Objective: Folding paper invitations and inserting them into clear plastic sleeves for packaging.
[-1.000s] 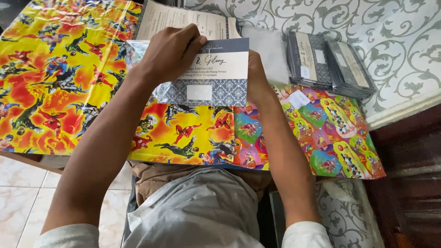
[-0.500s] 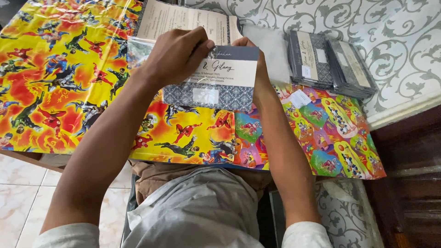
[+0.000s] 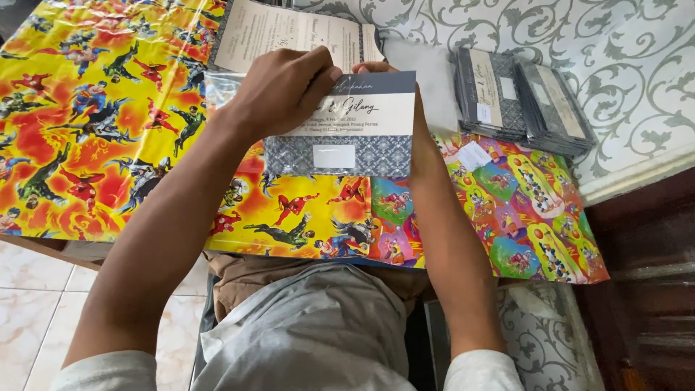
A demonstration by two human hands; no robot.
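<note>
Head view | my left hand (image 3: 279,94) pinches the card (image 3: 340,124) at its far-left corner; my right hand (image 3: 405,108) grips behind its right edge | card now lifted clear of the comic-print wrapping paper (image 3: 87,130), tilted up | stacked cards (image 3: 521,101) far right.

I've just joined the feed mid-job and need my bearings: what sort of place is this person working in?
Probably a home rather than a workshop. The person sits at a low table covered with bright cartoon wrapping paper, over a pale tiled floor, beside a grey scroll-patterned cloth. Both hands hold an invitation card; stacks of similar cards lie nearby.
</note>
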